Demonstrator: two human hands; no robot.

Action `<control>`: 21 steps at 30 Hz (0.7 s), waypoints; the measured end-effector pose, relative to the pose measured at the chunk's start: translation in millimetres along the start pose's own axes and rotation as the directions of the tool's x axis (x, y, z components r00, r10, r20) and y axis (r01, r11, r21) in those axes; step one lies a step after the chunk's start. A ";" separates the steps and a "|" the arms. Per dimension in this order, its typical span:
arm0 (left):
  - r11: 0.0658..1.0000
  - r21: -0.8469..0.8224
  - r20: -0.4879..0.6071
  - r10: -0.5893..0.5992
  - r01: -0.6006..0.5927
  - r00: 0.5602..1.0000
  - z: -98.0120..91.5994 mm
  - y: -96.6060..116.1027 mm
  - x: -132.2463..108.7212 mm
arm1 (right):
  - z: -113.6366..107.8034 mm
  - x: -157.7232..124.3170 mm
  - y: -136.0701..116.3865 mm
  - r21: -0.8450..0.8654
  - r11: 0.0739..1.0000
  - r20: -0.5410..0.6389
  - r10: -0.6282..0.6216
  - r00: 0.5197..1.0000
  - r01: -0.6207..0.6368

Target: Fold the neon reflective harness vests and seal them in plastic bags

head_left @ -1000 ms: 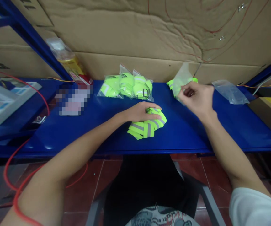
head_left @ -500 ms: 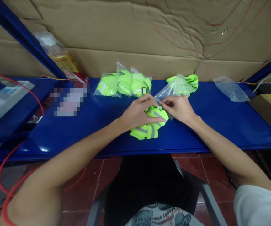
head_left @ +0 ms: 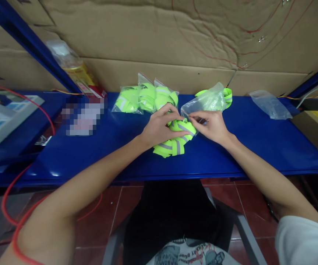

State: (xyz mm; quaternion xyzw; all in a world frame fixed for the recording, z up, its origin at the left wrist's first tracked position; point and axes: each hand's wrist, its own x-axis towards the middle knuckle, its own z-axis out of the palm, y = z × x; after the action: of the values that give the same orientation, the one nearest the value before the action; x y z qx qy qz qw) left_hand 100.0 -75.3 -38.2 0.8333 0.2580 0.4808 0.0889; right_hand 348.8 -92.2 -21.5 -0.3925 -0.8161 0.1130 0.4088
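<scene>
My left hand (head_left: 160,127) is closed around a folded bundle of neon yellow-green reflective strap (head_left: 174,146) with grey stripes, just above the blue table. The thumb lies across the front of the bundle, and the fingers curl over its top. My right hand (head_left: 212,125) pinches the edge of a clear plastic bag (head_left: 193,105) between thumb and fingertips. The bag's near edge meets the strap between my two hands; whether any strap is inside cannot be made out. Behind the bag lies another neon strap (head_left: 228,97), partly covered by it.
Several bagged neon straps (head_left: 127,100) lie at the back of the blue table (head_left: 258,147). An empty clear bag (head_left: 271,105) and a cardboard box (head_left: 313,129) are to the right. A bottle (head_left: 73,64) leans at back left, near a white tray (head_left: 12,114) and a red cable (head_left: 6,202).
The strap bundle has shifted slightly up and away from the table's front edge with my left hand. The bag stands a little higher, my right hand still pinching it.
</scene>
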 end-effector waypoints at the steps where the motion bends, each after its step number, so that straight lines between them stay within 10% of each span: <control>1: 1.000 0.003 -0.007 0.007 -0.007 1.000 0.2 -0.9 0.2 | -0.9 -0.4 -1.1 -0.014 1.000 -0.010 -0.022 1.000 0.022; 11: 0.983 0.002 0.021 -0.183 0.183 0.983 -1.1 0.7 -3.4 | 3.4 -3.0 -9.8 -0.022 0.996 -0.030 -0.089 0.996 0.088; 21: 1.000 0.012 0.065 0.024 -0.024 0.998 -5.4 0.9 0.3 | 7.6 -3.5 -6.6 -0.010 0.998 -0.016 -0.064 0.998 0.063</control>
State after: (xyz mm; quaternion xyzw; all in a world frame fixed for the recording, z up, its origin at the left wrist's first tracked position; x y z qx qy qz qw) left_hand 95.9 -76.4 -34.8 0.8519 0.2482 0.4530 0.0859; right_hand 340.7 -98.1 -25.0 -0.3691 -0.8253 0.0930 0.4171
